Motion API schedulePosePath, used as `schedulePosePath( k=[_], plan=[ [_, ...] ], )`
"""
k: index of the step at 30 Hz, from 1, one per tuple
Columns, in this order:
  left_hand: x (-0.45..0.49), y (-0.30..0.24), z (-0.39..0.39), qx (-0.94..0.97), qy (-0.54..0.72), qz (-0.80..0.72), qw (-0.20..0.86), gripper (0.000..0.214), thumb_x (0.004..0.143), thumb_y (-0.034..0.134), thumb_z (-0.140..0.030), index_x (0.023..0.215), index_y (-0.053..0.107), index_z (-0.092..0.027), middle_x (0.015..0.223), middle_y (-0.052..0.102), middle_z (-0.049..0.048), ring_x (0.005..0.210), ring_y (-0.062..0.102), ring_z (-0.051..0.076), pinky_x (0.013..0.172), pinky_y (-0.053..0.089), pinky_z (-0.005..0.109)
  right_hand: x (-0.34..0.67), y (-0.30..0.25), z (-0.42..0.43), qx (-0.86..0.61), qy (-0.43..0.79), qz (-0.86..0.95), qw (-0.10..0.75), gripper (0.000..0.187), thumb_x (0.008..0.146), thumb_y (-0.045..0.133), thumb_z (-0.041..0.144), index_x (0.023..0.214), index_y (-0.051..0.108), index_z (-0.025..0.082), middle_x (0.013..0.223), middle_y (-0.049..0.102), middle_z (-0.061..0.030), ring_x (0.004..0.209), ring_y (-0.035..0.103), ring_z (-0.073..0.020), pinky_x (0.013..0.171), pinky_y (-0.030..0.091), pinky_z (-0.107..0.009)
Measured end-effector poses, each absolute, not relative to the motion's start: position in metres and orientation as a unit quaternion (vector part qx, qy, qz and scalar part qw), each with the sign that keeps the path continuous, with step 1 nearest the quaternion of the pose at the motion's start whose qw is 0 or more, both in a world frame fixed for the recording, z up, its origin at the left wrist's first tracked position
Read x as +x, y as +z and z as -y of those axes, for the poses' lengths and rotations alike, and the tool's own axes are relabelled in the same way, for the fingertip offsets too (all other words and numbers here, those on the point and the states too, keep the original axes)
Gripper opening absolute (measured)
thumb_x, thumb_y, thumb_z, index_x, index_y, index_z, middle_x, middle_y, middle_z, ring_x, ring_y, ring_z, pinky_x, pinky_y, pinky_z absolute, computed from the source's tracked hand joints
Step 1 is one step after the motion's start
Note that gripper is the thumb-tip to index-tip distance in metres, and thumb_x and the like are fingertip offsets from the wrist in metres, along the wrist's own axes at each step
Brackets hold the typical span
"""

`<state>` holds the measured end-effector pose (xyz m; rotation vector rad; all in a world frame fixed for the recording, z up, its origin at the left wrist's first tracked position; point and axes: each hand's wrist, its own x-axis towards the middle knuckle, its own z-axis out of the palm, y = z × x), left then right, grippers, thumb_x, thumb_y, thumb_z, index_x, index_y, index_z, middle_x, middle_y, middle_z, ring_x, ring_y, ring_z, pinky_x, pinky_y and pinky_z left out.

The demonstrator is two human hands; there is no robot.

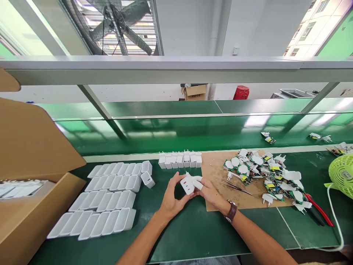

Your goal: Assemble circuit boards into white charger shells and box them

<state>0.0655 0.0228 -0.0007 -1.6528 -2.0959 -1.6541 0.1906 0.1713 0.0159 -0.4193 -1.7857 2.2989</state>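
Observation:
A small white power adapter [187,185] with dark slots in its face is held up between my two hands, just above the green table. My left hand [172,197] pinches its left and lower edges with thumb and fingers. From the other side, my right hand [211,194] grips it, with white finger covers on some fingers and a watch on the wrist. Behind the hands stands a row of upright white adapter pieces [180,160]. Two loose white casings [148,179] sit to the left, near several rows of empty white casings [110,184].
On a brown cardboard sheet [217,200] at right lie tweezers [236,187] and a pile of circuit boards with white plugs [261,169]. Red-handled pliers [320,210] and a green fan [342,175] are farther right. An open cardboard box [52,206] stands at left.

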Motion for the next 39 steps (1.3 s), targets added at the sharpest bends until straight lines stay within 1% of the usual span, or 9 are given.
schedulePosePath(
  k=[6,13,18,22,26,30,34,36,39],
  plan=[
    [0.067,0.001,-0.024,-0.544,-0.53,0.648,0.063,0.084,0.091,0.076,-0.031,0.159,0.028,-0.026,0.129,0.069,0.0144,0.115,0.07,0.028,0.101,0.058,0.051,0.189,0.025,-0.162,-0.169,0.787,0.591,0.048,0.056,0.093,0.055,0.075,0.113,0.069,0.025,0.084,0.075,-0.005,0.076,0.073,-0.0255,0.071,0.062,-0.044],
    [0.067,0.005,-0.022,-0.54,-0.529,0.654,0.04,0.078,0.091,0.076,-0.032,0.156,0.034,-0.027,0.131,0.069,0.013,0.116,0.07,0.028,0.101,0.058,0.047,0.19,0.024,-0.164,-0.167,0.784,0.596,0.056,0.055,0.096,0.052,0.072,0.115,0.068,0.023,0.087,0.076,-0.0066,0.08,0.073,-0.0265,0.073,0.061,-0.044],
    [0.066,0.004,-0.023,-0.531,-0.499,0.683,0.048,0.08,0.09,0.075,-0.028,0.157,0.032,-0.026,0.136,0.066,0.0146,0.123,0.065,0.031,0.105,0.053,0.051,0.189,0.016,-0.164,-0.163,0.731,0.643,0.161,0.046,0.094,0.06,0.063,0.119,0.063,0.025,0.1,0.073,-0.0063,0.096,0.071,-0.0264,0.086,0.06,-0.046],
    [0.062,-0.001,-0.024,-0.511,-0.46,0.725,-0.041,0.089,0.088,0.073,-0.029,0.162,0.024,-0.026,0.135,0.067,0.014,0.122,0.064,0.034,0.102,0.052,0.055,0.19,0.012,-0.16,-0.206,0.608,0.724,0.253,0.037,0.084,0.075,0.04,0.114,0.06,0.024,0.101,0.069,-0.0052,0.093,0.067,-0.0232,0.088,0.058,-0.042],
    [0.053,-0.004,-0.022,-0.495,-0.442,0.729,-0.166,0.097,0.082,0.076,-0.027,0.164,0.023,-0.027,0.139,0.067,0.0141,0.128,0.062,0.036,0.106,0.05,0.058,0.194,0.011,-0.16,-0.224,0.541,0.777,0.231,0.05,0.073,0.079,0.024,0.116,0.054,0.023,0.089,0.06,0.0009,0.081,0.061,-0.0197,0.077,0.057,-0.039],
    [0.044,0.003,-0.018,-0.491,-0.491,0.679,-0.237,0.092,0.086,0.072,-0.025,0.165,0.024,-0.031,0.152,0.057,0.0147,0.143,0.053,0.034,0.118,0.041,0.059,0.196,0.013,-0.161,-0.18,0.571,0.782,0.174,0.068,0.076,0.077,0.022,0.135,0.043,0.024,0.087,0.056,0.003,0.077,0.06,-0.0181,0.073,0.055,-0.036],
    [0.041,0.017,-0.017,-0.484,-0.571,0.594,-0.295,0.071,0.095,0.066,-0.033,0.16,0.036,-0.028,0.158,0.051,0.0153,0.145,0.051,0.031,0.121,0.041,0.055,0.193,0.013,-0.159,-0.165,0.583,0.776,0.174,0.061,0.082,0.074,0.021,0.133,0.041,0.024,0.08,0.055,0.006,0.073,0.06,-0.0169,0.07,0.052,-0.033],
    [0.043,0.022,-0.018,-0.481,-0.583,0.578,-0.309,0.059,0.098,0.064,-0.039,0.153,0.049,-0.025,0.156,0.053,0.0163,0.142,0.054,0.032,0.12,0.043,0.054,0.193,0.013,-0.159,-0.168,0.579,0.776,0.185,0.059,0.082,0.075,0.021,0.131,0.043,0.023,0.079,0.055,0.0066,0.071,0.059,-0.0163,0.068,0.051,-0.032],
    [0.046,0.024,-0.02,-0.479,-0.577,0.597,-0.284,0.046,0.095,0.069,-0.044,0.135,0.065,-0.022,0.147,0.062,0.0164,0.137,0.059,0.032,0.118,0.046,0.053,0.196,0.014,-0.16,-0.176,0.563,0.785,0.19,0.068,0.078,0.079,0.021,0.135,0.043,0.022,0.083,0.057,0.0048,0.074,0.06,-0.0174,0.069,0.052,-0.033]
  ],
)
